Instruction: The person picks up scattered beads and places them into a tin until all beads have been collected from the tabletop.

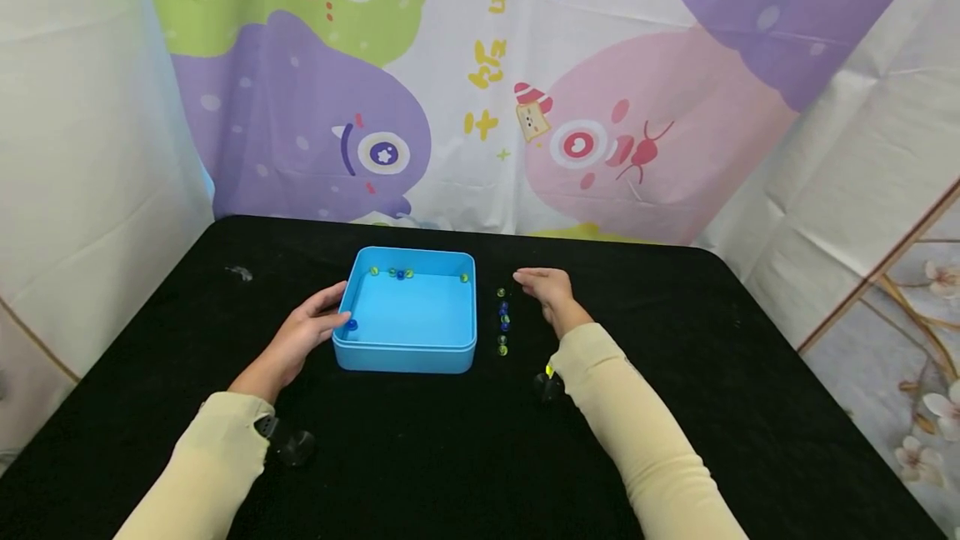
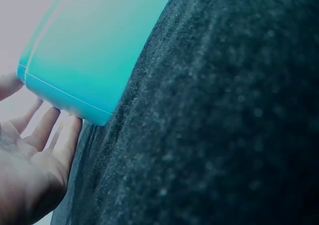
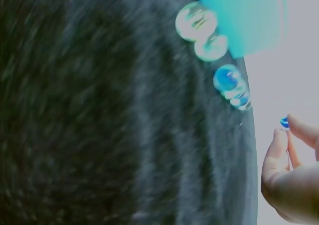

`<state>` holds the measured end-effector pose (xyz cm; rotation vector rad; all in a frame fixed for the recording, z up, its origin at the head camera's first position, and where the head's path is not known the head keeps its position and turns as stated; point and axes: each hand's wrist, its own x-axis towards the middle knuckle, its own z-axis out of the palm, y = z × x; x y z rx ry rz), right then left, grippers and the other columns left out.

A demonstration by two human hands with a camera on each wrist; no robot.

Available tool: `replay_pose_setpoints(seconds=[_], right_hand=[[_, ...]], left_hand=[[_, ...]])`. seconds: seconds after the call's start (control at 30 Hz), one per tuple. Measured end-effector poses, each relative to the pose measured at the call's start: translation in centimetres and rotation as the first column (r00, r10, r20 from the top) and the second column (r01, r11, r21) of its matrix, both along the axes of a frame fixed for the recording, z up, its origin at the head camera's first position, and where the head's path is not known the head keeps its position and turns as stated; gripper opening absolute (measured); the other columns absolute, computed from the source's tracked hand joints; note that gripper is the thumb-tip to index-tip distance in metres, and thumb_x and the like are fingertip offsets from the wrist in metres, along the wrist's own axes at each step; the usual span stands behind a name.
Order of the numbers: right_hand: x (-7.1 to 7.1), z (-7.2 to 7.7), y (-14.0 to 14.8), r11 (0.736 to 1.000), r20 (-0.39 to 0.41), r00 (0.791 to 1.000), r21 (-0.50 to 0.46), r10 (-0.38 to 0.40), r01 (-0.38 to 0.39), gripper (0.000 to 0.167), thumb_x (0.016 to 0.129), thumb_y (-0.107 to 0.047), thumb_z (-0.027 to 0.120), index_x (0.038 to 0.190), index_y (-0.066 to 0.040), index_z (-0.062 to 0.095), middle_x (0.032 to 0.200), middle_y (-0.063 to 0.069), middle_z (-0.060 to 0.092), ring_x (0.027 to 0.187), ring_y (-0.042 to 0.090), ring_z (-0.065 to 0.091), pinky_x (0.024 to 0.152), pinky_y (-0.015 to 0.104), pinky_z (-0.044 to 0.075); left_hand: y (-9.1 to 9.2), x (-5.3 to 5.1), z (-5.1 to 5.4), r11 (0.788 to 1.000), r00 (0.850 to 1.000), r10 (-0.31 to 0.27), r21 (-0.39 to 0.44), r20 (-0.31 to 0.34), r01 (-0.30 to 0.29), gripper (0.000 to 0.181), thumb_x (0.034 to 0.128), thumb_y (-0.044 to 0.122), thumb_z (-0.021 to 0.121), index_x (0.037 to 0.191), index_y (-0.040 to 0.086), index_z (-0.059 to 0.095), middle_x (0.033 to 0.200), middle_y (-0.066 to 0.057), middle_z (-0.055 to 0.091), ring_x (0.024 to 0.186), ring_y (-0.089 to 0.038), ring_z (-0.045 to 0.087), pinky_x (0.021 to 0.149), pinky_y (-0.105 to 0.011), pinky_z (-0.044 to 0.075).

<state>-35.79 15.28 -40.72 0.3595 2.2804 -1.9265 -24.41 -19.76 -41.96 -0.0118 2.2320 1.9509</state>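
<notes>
A blue square box [image 1: 405,359] stands on the black cloth, with several green and blue marbles [image 1: 401,274] along its far inside wall and a blue one [image 1: 352,324] at its near left corner. My left hand [image 1: 298,335] touches the box's left side, thumb at the rim; in the left wrist view, the fingers of that hand [image 2: 37,160] rest against the box wall [image 2: 75,60]. Right of the box, my right hand [image 1: 551,294] is raised beside a column of loose marbles [image 1: 504,326]. In the right wrist view, this hand [image 3: 294,170] pinches a blue marble [image 3: 284,122] between thumb and fingertips.
Black cloth [image 1: 420,457] covers the table. A small pale mark [image 1: 240,272] lies on it at the far left. Behind the table hangs a curtain [image 1: 480,90] with cartoon figures, and white fabric [image 1: 90,107] hangs at the side.
</notes>
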Motion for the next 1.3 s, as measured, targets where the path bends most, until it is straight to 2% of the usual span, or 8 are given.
replay_pose_setpoints(seconds=[0.17,0.53,0.7,0.83,1.07,1.3], right_hand=[[0.3,1.0,-0.5,1.0,0.001,1.0,0.009,0.01,-0.01,0.03,0.086,-0.019,0.068,0.113,-0.006,0.067,0.122,0.008,0.059,0.109,0.024,0.056,0.101,0.04,0.037],[0.6,3.1,-1.8,1.0,-0.084,0.996,0.009,0.021,-0.02,0.027,0.084,-0.02,0.07,0.108,-0.006,0.069,0.118,0.006,0.06,0.102,0.024,0.057,0.1,0.04,0.039],[0.7,4.0,-2.2,0.999,-0.119,0.993,-0.016,0.027,-0.029,0.028,0.084,-0.018,0.071,0.108,-0.004,0.069,0.119,0.008,0.06,0.106,0.028,0.056,0.1,0.04,0.039],[0.8,4.8,-2.6,0.999,-0.147,0.988,-0.018,0.044,-0.047,0.028,0.084,-0.017,0.071,0.108,-0.004,0.068,0.122,0.007,0.057,0.105,0.029,0.056,0.099,0.038,0.04],[1.3,6.0,-3.5,0.996,-0.16,0.984,0.03,0.083,-0.079,0.028,0.083,-0.021,0.071,0.108,-0.007,0.069,0.119,0.005,0.059,0.096,0.022,0.058,0.095,0.035,0.043],[1.8,7.3,-4.5,0.992,-0.185,0.975,0.019,0.123,-0.121,0.031,0.084,-0.021,0.071,0.11,-0.005,0.068,0.12,0.005,0.059,0.103,0.027,0.057,0.097,0.036,0.042]], left_hand=[[0.1,0.1,0.1,1.0,1.0,-0.002,-0.004,-0.001,0.002,0.062,0.0969,0.019,0.047,0.149,0.01,0.016,0.152,-0.017,0.014,0.136,-0.038,0.019,0.107,-0.053,0.021],[0.2,0.1,0.3,1.0,1.0,-0.004,0.006,0.004,0.004,0.061,0.0975,0.018,0.046,0.15,0.011,0.015,0.153,-0.017,0.012,0.136,-0.038,0.018,0.108,-0.053,0.021],[0.2,0.1,0.3,1.0,1.0,-0.008,-0.001,-0.001,0.008,0.061,0.0975,0.018,0.046,0.15,0.01,0.015,0.152,-0.018,0.013,0.135,-0.038,0.019,0.107,-0.053,0.021],[0.2,0.1,0.4,1.0,1.0,-0.008,0.002,0.0,0.008,0.061,0.0975,0.018,0.046,0.15,0.01,0.015,0.152,-0.017,0.014,0.135,-0.038,0.02,0.107,-0.053,0.022],[0.2,0.2,0.3,1.0,1.0,-0.006,-0.001,0.01,0.006,0.06,0.0977,0.018,0.046,0.15,0.011,0.016,0.153,-0.017,0.013,0.135,-0.038,0.02,0.107,-0.053,0.022],[0.3,0.2,0.7,1.0,1.0,-0.003,-0.015,0.011,0.003,0.061,0.0976,0.018,0.046,0.15,0.01,0.015,0.153,-0.017,0.013,0.136,-0.038,0.019,0.107,-0.054,0.021]])
